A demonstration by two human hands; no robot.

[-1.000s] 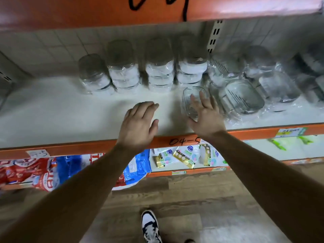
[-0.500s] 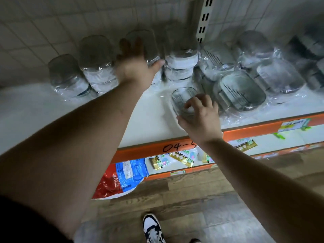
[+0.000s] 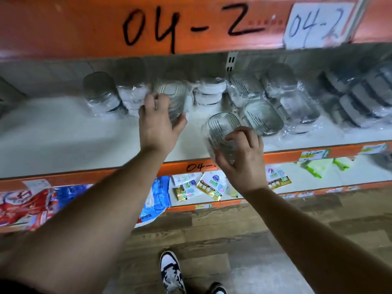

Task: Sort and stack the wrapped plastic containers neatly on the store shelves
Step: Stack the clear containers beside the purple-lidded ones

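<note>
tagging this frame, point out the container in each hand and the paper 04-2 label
left container (image 3: 176, 96): head view, ribbed lid above the left hand (image 3: 158, 126)
right container (image 3: 219, 128): head view, ribbed top above the right hand (image 3: 241, 158)
paper 04-2 label (image 3: 316, 24): head view, sheet's middle

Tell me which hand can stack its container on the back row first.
Probably left. The left hand grips its container right at the back row; the right hand holds a clear tub near the shelf front edge.

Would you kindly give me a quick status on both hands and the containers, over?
Left hand gripping wrapped container among back-row stacks. Right hand gripping clear ribbed container near shelf front. Stacks crowd either side.
</note>
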